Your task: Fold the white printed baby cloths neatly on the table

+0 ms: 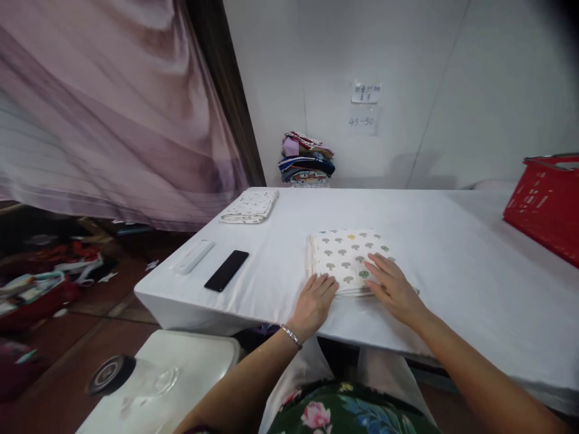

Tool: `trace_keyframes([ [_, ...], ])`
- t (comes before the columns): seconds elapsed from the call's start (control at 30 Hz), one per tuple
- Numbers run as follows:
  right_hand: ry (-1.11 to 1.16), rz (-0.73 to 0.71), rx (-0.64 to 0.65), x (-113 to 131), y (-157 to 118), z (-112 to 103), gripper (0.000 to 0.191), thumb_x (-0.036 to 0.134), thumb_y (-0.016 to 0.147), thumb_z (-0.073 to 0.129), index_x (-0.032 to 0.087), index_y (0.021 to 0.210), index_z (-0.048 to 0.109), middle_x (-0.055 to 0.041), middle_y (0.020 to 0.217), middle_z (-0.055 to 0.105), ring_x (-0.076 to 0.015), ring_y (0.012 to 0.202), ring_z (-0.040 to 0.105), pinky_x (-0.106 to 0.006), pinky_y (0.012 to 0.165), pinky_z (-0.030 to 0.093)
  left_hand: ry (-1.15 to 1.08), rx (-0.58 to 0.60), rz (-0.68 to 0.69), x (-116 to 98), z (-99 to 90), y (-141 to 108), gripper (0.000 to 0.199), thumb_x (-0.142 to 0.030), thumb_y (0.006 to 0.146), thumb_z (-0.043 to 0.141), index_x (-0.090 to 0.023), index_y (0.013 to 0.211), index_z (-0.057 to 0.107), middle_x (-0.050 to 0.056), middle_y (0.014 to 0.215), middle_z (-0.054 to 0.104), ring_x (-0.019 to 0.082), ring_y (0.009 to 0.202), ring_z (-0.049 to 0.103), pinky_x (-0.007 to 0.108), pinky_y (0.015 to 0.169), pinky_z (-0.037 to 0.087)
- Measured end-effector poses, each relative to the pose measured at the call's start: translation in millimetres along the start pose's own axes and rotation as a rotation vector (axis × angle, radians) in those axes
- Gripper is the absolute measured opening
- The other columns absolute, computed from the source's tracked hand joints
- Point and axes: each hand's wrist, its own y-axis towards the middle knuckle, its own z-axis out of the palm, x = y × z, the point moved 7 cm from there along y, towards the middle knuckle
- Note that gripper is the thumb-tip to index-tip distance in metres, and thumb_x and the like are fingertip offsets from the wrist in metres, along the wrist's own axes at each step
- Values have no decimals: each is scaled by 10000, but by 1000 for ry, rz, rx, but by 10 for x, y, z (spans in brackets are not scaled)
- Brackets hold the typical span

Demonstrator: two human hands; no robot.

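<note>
White cloth with little mushrooms lies folded near the front edge of the table, right in front of the person. Most of the mushrooms are grey, one is yellow and a few are green. The left hand rests its fingers on the near left corner. The right hand lies over the right side with its fingers spread. Both hands are loose and flat, and neither one is squeezing the cloth. A shiny bracelet goes around the left wrist.

The table has a smooth white cover with a few soft creases. To the left are a black phone and, just beside it, a long white thing that I cannot name. Farther back, another folded cloth with small dark marks lies by the left edge. Far to the right sits a red basket.

Behind the table, a pile of clothes is by the pale wall. Two papers hang there, and the lower one says 45-50. A big pink curtain hangs on the left. Near the person's left arm is a white stool with a clear bottle and its black lid. Below is a reddish-brown floor.
</note>
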Motion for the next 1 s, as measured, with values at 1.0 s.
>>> trace_keyframes([
  [1.0,-272,283,449,-511,579,848,647,568,901,184,195,1412,319,-82,1513,184,-264,1389,104,-510,1085,131,-503,211,-996,1145,190,413,311,-498,731,583,-194,778,628,55,842,689,205,762,617,259,605,399],
])
